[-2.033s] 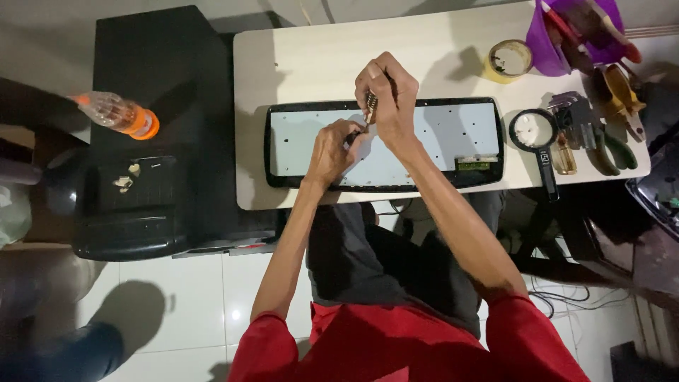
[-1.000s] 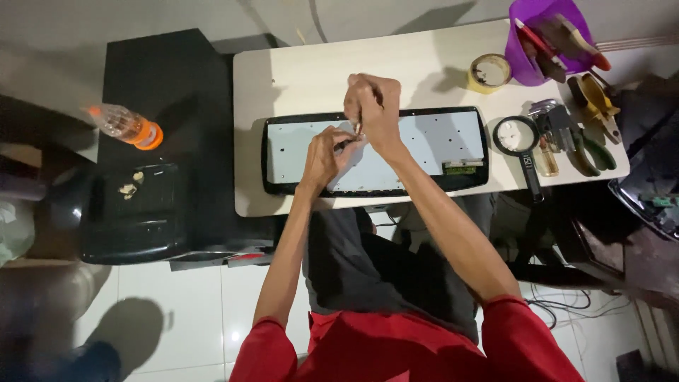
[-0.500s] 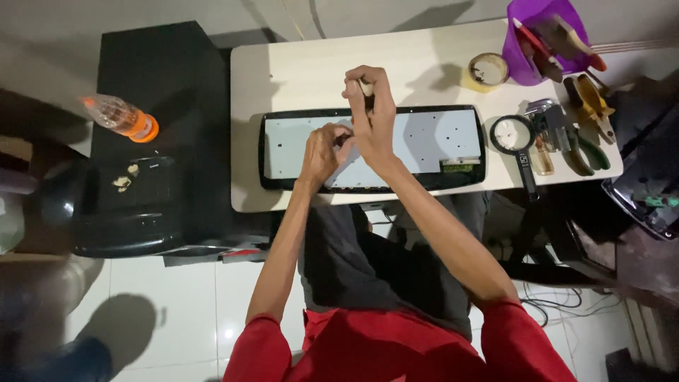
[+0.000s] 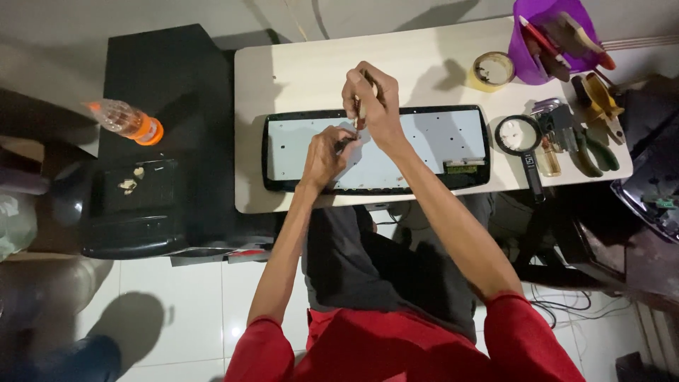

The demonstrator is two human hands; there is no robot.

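Note:
An opened keyboard (image 4: pixel 438 138) with a black frame and a pale inner sheet lies on the small white table (image 4: pixel 297 74). My right hand (image 4: pixel 371 99) is above its top middle, fingers closed on a slim screwdriver (image 4: pixel 359 113) that points down at the sheet. Just below it, my left hand (image 4: pixel 327 152) rests on the sheet, with its fingertips pinched near the tool's tip. What the left fingers pinch is too small to tell.
A tape roll (image 4: pixel 493 69), a purple tub of tools (image 4: pixel 548 35), a magnifying glass (image 4: pixel 520 138), pliers (image 4: pixel 594 145) and a small bottle (image 4: pixel 548 159) lie at the table's right end. Left of the table stands a black cabinet (image 4: pixel 152 78) with a capped plastic bottle (image 4: pixel 127 120).
My right hand rose off the keyboard towards its top edge with the screwdriver. My left hand stayed on the sheet. The view shifted slightly.

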